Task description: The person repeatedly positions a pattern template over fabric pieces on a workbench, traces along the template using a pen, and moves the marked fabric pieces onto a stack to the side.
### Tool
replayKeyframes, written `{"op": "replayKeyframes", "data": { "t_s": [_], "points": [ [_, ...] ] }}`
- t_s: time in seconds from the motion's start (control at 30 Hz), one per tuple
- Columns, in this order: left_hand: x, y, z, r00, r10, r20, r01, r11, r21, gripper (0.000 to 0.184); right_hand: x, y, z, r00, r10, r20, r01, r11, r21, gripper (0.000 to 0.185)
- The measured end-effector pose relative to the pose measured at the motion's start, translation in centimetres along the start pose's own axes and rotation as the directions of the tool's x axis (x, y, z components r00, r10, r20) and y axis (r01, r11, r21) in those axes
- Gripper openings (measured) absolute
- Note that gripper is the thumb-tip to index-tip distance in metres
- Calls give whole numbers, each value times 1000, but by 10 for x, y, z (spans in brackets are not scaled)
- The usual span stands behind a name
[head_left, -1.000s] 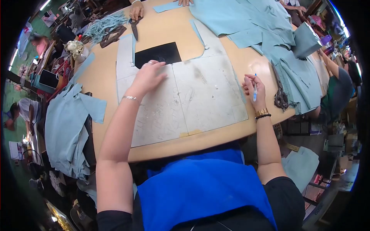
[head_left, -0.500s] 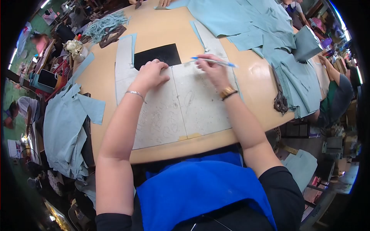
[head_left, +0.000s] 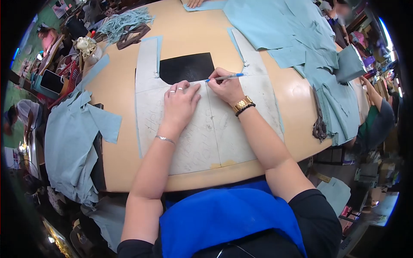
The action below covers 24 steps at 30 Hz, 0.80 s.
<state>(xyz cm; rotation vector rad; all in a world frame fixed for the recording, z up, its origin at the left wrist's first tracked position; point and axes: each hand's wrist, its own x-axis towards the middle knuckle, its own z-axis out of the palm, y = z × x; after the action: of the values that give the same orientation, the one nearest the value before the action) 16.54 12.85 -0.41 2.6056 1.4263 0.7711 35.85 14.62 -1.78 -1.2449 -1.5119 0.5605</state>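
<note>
Along the near edge of a pale wood table (head_left: pixel 297 96), I lean over a large whitish pattern board (head_left: pixel 211 144), which lies flat between the left and right edges, its lower end just beside the edge closest to me. Pencilled lines and handwriting mark its face, and slivers of light-blue cloth show along its sides. A black sheet (head_left: pixel 187 67) fills the lower part of the notch between the board's two arms. My right hand (head_left: pixel 227 88) grips a blue-ended pen (head_left: pixel 230 77) between thumb and fingers, its left end at the lower rim of the notch. My left hand (head_left: pixel 180 101), ringed and loosely curved with its fingers close together, rests palm down on the board just beside that rim, grasping nothing that I can see. Dark-handled scissors (head_left: pixel 318 122) lie near the right edge, alongside light-blue cloth (head_left: pixel 275 26) that spreads up to the far right corner. At the left edge, a cloth stack (head_left: pixel 71 142) drapes over the side; toward the far left corner sits a heap of shredded strips (head_left: pixel 124 23). Another person's hand (head_left: pixel 195 3) touches down at the far edge, near a cloth piece (head_left: pixel 208 6).
</note>
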Motion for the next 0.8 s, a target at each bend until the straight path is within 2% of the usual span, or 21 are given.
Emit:
{"op": "replayKeyframes", "data": {
  "t_s": [0.33, 0.43, 0.53, 0.63, 0.73, 0.8],
  "points": [
    [-5, 2, -6, 998, -22, 56, 21, 1000, 14, 44, 0, -2, 3, 999, 43, -26, -43, 999, -7, 6],
    [-7, 3, -4, 997, -25, 69, 22, 999, 39, 45, 0, 1, 0, 1000, 25, 15, -25, 1000, 12, 5],
    [-9, 3, -2, 997, -27, 70, 23, 998, 53, 45, 0, -1, 4, 999, 6, -37, -6, 1000, 10, 5],
    [-9, 4, -2, 996, -32, 79, 27, 998, 65, 46, 0, 2, 2, 999, 42, 6, -43, 998, 43, 5],
    [-10, 6, -3, 994, -44, 99, 38, 997, 68, 47, 0, 2, 1, 1000, 12, 10, -12, 1000, -1, 5],
    [-9, 6, -5, 990, -54, 130, 46, 997, 59, 48, 0, -1, 2, 999, 46, 12, -46, 999, -4, 5]
  ]
}}
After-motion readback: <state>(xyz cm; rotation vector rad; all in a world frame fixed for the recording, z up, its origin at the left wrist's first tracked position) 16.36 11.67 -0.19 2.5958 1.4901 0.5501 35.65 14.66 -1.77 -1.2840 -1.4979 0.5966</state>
